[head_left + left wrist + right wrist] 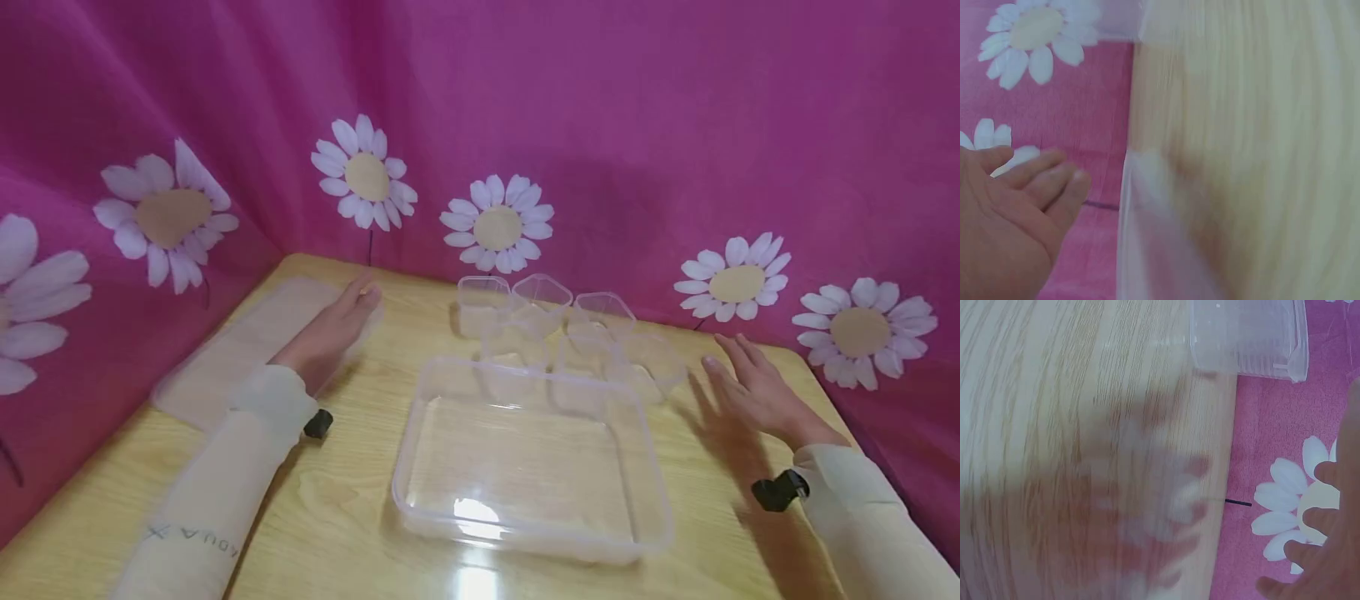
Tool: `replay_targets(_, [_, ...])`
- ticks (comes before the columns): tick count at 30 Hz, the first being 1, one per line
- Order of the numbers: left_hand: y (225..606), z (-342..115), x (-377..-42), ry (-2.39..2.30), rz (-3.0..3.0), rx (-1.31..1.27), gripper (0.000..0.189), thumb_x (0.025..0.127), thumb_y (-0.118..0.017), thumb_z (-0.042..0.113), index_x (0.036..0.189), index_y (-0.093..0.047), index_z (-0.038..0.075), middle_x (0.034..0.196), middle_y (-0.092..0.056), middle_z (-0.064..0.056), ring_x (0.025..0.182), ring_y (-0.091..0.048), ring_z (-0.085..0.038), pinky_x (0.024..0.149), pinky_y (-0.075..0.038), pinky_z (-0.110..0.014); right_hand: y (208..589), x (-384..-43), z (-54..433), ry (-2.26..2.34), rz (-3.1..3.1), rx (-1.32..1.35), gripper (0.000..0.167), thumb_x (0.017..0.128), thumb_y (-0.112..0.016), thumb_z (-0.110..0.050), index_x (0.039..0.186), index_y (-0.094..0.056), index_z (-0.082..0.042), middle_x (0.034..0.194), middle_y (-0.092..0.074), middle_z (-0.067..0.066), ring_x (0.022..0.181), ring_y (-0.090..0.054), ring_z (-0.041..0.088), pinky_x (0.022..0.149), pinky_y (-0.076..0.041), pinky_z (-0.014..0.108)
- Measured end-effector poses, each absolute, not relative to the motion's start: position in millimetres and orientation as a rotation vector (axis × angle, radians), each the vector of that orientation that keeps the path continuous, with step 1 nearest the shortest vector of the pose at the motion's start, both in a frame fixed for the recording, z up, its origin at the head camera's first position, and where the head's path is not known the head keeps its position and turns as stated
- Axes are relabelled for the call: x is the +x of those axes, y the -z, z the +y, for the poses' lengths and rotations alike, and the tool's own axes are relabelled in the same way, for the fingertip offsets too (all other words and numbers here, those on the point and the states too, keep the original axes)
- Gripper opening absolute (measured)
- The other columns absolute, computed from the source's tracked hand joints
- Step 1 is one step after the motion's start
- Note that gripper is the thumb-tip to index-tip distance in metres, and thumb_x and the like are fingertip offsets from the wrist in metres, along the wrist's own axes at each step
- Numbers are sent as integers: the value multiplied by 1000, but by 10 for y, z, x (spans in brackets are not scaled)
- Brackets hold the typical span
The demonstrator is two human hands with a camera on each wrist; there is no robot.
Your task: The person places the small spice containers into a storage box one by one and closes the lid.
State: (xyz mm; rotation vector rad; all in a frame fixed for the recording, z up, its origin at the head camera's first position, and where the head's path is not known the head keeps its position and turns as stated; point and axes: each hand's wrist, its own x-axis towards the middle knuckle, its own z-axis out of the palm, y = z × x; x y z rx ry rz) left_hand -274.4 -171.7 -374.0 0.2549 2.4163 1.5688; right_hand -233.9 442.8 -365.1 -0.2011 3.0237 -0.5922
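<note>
My left hand (330, 329): relaxed, by clear panel (240, 350), tub's (517, 546) ten o'clock
My right hand (768, 400): wide, two o'clock

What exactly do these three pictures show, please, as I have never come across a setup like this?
No machine is at work here: these are a person's own bare left hand and right hand. The wide picture comes from a camera worn on the head, looking forward and down. The other two come from cameras worn on the left and right wrists. On the table stands a clear tub, with small clear cups just behind it. To the tub's left is a flat, see-through sheet, probably a lid. A pink cloth with daisies hangs behind. Neither hand appears to hold anything: the left is by the lid, the right near the cups, both with fingers relaxed.
</note>
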Motion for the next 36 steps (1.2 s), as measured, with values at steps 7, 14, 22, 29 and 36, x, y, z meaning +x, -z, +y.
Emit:
replay_targets(7, [3841,-1502,-2713,-1677,2293,396,82,104,-39,67,167,-8,26,167,-37,-16,153,-38,-41,130,-23,-58,3782,-2287,4385,671,3059,-217,73,111,-32,-47,165,-12,-2,167,-6,39,151,-11,63,110,-19,85])
replay_targets(14, [3799,-1325,-2727,-1673,2246,559,65,111,-30,55,162,-26,15,149,-57,-23,142,-55,-40,122,-40,-54,3861,-2270,4272,854,3167,-165,65,112,-32,-44,163,-23,-5,160,-25,38,143,-29,61,106,-28,82])
replay_targets(22, [3929,-1197,-2666,-1684,2108,483,78,103,-28,73,158,-37,19,143,-64,-15,136,-62,-32,125,-38,-52,3951,-2229,4084,1200,3229,-124,54,113,-32,-35,153,-39,0,150,-42,31,123,-58,21,96,-54,29])
replay_targets(29, [4037,-1133,-2663,-1659,2025,448,86,98,-28,79,158,-39,18,149,-60,-13,140,-58,-32,125,-38,-52,4011,-2205,3944,1617,2938,58,49,108,-48,-44,149,-42,-19,139,-49,0,105,-56,-12,82,-55,7])
replay_targets(36, [4112,-1124,-2645,-1674,1907,468,62,110,-38,52,157,-39,13,156,-51,-13,145,-52,-32,127,-34,-52,4110,-2229,3804,2171,2507,176,34,102,-65,-36,132,-50,-29,123,-51,-14,103,-61,3,81,-59,15])
